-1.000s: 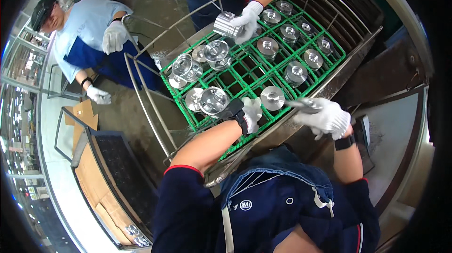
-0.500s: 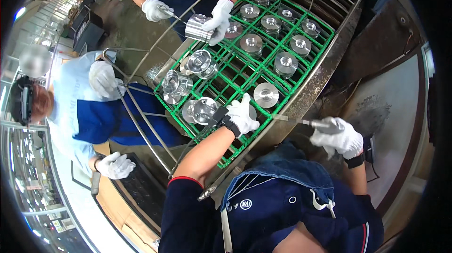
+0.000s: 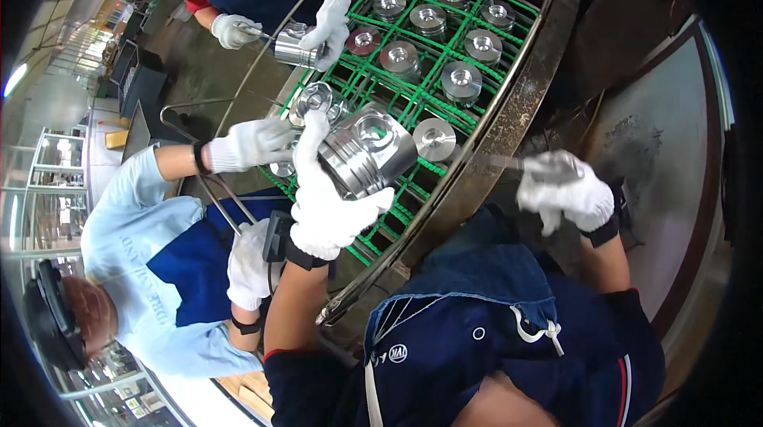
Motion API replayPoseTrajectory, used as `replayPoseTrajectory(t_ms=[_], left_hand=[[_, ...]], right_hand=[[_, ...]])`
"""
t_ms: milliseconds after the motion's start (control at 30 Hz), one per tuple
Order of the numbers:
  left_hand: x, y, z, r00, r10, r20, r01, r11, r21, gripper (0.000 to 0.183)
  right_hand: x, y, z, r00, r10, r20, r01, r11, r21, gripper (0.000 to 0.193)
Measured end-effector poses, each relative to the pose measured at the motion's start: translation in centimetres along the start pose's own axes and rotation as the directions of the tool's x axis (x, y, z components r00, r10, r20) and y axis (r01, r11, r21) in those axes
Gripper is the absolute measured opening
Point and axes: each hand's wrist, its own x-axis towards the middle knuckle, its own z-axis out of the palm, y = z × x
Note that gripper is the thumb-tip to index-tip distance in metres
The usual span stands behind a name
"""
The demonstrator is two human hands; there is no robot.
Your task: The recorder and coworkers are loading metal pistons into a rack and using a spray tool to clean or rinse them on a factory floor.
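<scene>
Left hand (image 3: 327, 208) holds piston (image 3: 369, 149) over rack (image 3: 435, 87) (right hand (image 3: 568, 195) outside its edge).

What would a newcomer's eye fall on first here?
Probably the big, shiny metal piston in the person's gloved left hand, near the picture's centre. Next, the bright green grid rack behind it, holding similar metal parts. Then, on the right, the gloved right hand gripping a slim tool.

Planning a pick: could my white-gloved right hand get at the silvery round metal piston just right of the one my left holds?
Probably: the piston looks uncovered, though your right hand grips a slim grey metal tool.
</scene>
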Motion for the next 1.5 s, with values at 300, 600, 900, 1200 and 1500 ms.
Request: replayPoseTrajectory(t_ms=[300,600,900,1200,1500], left_hand=[[0.2,2.5,0.8,0.981,-0.181,-0.065,0.150,0.931,-0.334,0.106],[0.2,0.6,0.1,0.851,-0.525,-0.008,0.299,0.497,-0.815,0.076],[1.8,0.8,-2.5,0.805,-0.510,0.303,0.338,-0.025,-0.941,0.074],[1.6,-0.5,-3.0,0.829,-0.327,0.455,0.462,-0.059,-0.885,0.074],[0.8,-1.9,-2.4,0.708,-0.454,0.540,0.704,0.392,-0.593,0.075]], right_hand=[[-0.7,-2.4,2.0,0.964,0.221,-0.149,-0.236,0.967,-0.095,0.053],[-1.5,0.4,4.0,0.975,-0.220,0.039,0.222,0.933,-0.284,0.043],[-1.7,-1.0,4.7,0.997,0.036,0.068,-0.017,0.965,-0.260,0.045],[0.4,-1.5,5.2,0.977,0.200,-0.070,-0.208,0.965,-0.159,0.044],[2.2,-1.7,6.2,0.978,0.189,0.090,-0.157,0.947,-0.282,0.041]])
